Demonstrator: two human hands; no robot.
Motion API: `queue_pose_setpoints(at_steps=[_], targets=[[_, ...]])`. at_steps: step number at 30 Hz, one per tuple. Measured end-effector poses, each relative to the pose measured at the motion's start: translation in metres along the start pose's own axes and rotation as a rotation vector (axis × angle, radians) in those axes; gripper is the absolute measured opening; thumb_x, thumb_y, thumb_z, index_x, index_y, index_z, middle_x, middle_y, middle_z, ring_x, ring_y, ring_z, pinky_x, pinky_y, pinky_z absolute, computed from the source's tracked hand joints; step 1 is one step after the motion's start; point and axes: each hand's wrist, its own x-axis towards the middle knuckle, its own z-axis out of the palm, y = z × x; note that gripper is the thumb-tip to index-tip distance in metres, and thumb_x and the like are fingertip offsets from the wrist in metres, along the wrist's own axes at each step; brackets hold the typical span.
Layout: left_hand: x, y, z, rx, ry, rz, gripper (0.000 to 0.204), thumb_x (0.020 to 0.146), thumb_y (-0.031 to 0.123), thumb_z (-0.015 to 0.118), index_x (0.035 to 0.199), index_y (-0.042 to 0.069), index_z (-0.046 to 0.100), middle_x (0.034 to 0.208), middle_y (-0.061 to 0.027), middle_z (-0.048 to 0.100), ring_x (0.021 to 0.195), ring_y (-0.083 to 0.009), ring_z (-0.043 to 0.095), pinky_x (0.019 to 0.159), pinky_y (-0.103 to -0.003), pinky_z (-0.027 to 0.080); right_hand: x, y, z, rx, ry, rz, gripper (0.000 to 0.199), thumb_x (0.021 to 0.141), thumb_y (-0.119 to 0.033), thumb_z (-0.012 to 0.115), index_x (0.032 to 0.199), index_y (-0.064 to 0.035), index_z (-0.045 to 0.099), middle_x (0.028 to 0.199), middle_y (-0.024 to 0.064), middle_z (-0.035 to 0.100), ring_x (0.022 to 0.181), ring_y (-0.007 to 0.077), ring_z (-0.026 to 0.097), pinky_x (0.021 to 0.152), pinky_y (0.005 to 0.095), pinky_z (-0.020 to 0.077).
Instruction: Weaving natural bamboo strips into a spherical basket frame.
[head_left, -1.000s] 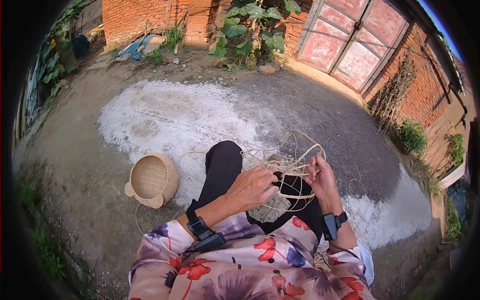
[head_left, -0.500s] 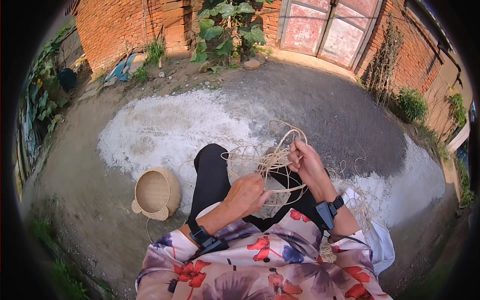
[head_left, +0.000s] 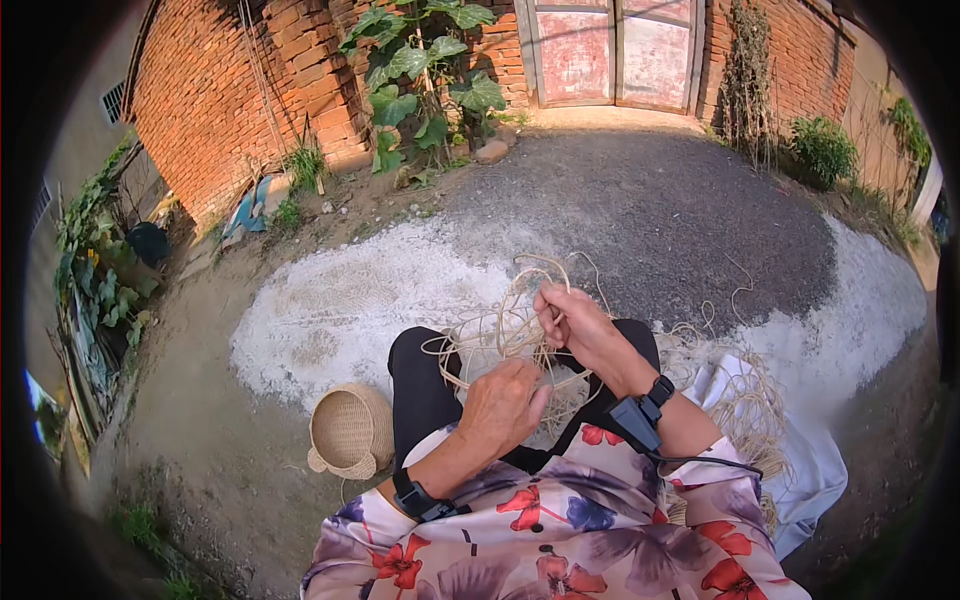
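A person sits outdoors on a gravel and white-dusted yard, working pale straw-like strands [head_left: 505, 335] over their lap. The weaving looks to be at an early stage: the strands form only loose open loops and a tangle above the black-trousered knees, with no firm woven shape visible yet. A finished small round woven basket [head_left: 350, 432] lies on the ground beside the person's left leg, and a heap of unused fibre [head_left: 745, 400] rests on a white cloth [head_left: 810, 470] at their right, so much material appears left to work. The left hand [head_left: 505, 405] is held low over the lap, fingers curled around strands near the base of the tangle, wrist bent inward, a dark band on the forearm. The right hand [head_left: 580, 325] is raised higher and further forward, fingers pinching a strand at the top of the loops, its wrist carrying a dark watch-like device with a cable. Both forearms come out of floral sleeves. A red brick wall [head_left: 230, 100], leafy plants and a faded double door [head_left: 615, 50] stand beyond.
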Motion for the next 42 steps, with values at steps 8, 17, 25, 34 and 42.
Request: queue_pose_setpoints(at_steps=[8, 17, 25, 34, 42], targets=[[-0.006, -0.008, 0.016, 0.318, -0.201, 0.036, 0.026, 0.08, 0.026, 0.067, 0.079, 0.0, 0.064, 0.076, -0.0146, 0.06, 0.067, -0.0312, 0.064, 0.059, -0.039, 0.052, 0.018, 0.02, 0.006, -0.416, 0.04, -0.233, 0.033, 0.097, -0.035, 0.045, 0.085, -0.0067, 0.057, 0.061, 0.0052, 0.057, 0.051, 0.0148, 0.052, 0.05, 0.0292, 0.0412], [-0.004, -0.011, 0.006, 0.267, -0.251, 0.028, 0.027, 0.081, 0.028, 0.065, 0.077, 0.001, 0.064, 0.074, -0.0139, 0.06, 0.065, -0.0315, 0.063, 0.058, -0.04, 0.052, 0.02, 0.037, -0.008, -1.158, 0.156, -0.348, 0.032, 0.093, -0.033, 0.048, 0.085, -0.003, 0.055, 0.071, 0.023, 0.06, 0.07, 0.0435, 0.059, 0.063, 0.0503, 0.0444], [-0.012, -0.01, -0.023, 0.11, 0.06, 0.181, 0.022, 0.078, 0.015, 0.069, 0.089, -0.001, 0.059, 0.088, -0.0159, 0.06, 0.082, -0.0333, 0.061, 0.068, -0.04, 0.051, 0.01, 0.026, 0.005, -1.207, 0.322, -0.48, 0.027, 0.093, -0.028, 0.05, 0.084, -0.0029, 0.054, 0.067, 0.022, 0.06, 0.067, 0.0433, 0.059, 0.059, 0.0514, 0.0427], [-0.02, -0.014, -0.003, 0.07, -0.077, 0.08, 0.02, 0.08, 0.018, 0.066, 0.078, 0.0, 0.058, 0.077, -0.0155, 0.056, 0.072, -0.0335, 0.059, 0.063, -0.042, 0.049, 0.002, 0.034, 0.006, -1.146, 0.311, -0.48, 0.025, 0.093, -0.026, 0.051, 0.084, -0.003, 0.053, 0.067, 0.0196, 0.06, 0.066, 0.041, 0.059, 0.059, 0.0496, 0.0424], [-0.018, -0.021, -0.023, -0.063, 0.111, 0.166, 0.014, 0.078, 0.011, 0.069, 0.083, 0.0, 0.061, 0.083, -0.0141, 0.062, 0.077, -0.0318, 0.062, 0.067, -0.039, 0.051, -0.011, 0.026, -0.001, -1.072, 0.305, -0.49, 0.026, 0.093, -0.025, 0.049, 0.084, -0.0015, 0.056, 0.072, 0.0177, 0.063, 0.069, 0.0375, 0.062, 0.062, 0.0442, 0.0445]])
